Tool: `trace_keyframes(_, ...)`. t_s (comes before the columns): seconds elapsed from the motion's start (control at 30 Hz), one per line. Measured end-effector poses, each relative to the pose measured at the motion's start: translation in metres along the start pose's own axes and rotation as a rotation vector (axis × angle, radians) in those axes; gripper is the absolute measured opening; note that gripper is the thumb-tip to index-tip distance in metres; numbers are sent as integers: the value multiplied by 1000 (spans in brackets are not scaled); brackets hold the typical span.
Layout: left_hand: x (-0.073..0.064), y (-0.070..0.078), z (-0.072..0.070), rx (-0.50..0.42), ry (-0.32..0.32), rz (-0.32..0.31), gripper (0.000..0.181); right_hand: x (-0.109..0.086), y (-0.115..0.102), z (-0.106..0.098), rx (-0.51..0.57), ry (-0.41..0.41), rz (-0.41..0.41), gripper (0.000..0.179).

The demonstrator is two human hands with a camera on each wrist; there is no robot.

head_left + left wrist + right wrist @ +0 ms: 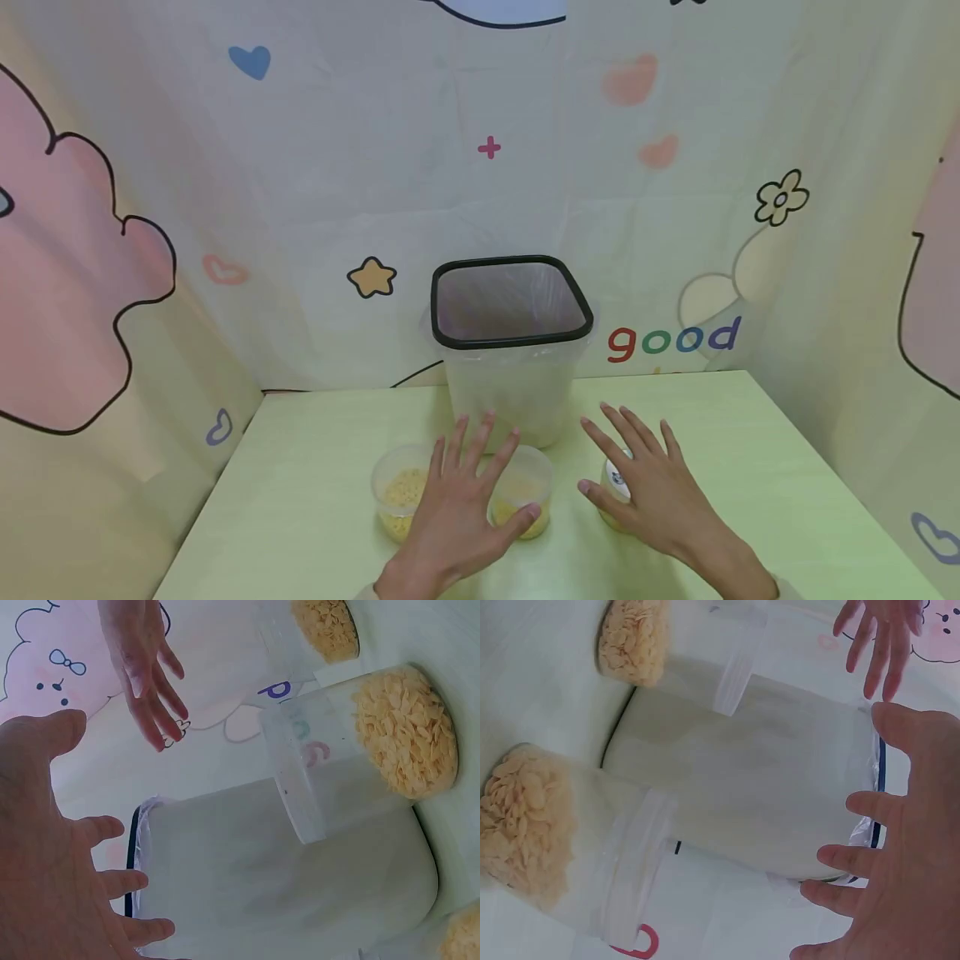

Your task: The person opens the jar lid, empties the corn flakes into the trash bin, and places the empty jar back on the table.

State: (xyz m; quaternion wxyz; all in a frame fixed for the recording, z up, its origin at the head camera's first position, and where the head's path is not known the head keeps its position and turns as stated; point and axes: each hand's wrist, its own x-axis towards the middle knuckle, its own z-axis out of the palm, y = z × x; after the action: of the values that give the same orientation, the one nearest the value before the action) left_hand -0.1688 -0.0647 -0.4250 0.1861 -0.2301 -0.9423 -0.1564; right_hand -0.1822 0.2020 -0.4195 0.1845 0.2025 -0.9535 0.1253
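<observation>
Both hands hover above the table with fingers spread, holding nothing. My left hand (467,512) is over the gap between two clear tubs of pale yellow flakes, the left tub (400,492) and the middle tub (534,483), and partly hides both. To the right, my right hand (660,492) partly covers a third tub (611,510), whose top looks white with a small dark print. The right wrist view shows flakes (529,817) in the lower part of this tub. In the left wrist view, the middle tub (405,735) stands apart from the left fingers.
Behind the tubs stands a whitish square bin (510,383) with a black rim and a clear liner bag. A patterned cloth (337,167) hangs behind and on both sides of the pale green table (300,483).
</observation>
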Motion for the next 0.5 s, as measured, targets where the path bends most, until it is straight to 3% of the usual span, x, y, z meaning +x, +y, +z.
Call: trace_keyframes(0.5,2,5,12,13,28,30,78,1,23,23,6,-51,54,70)
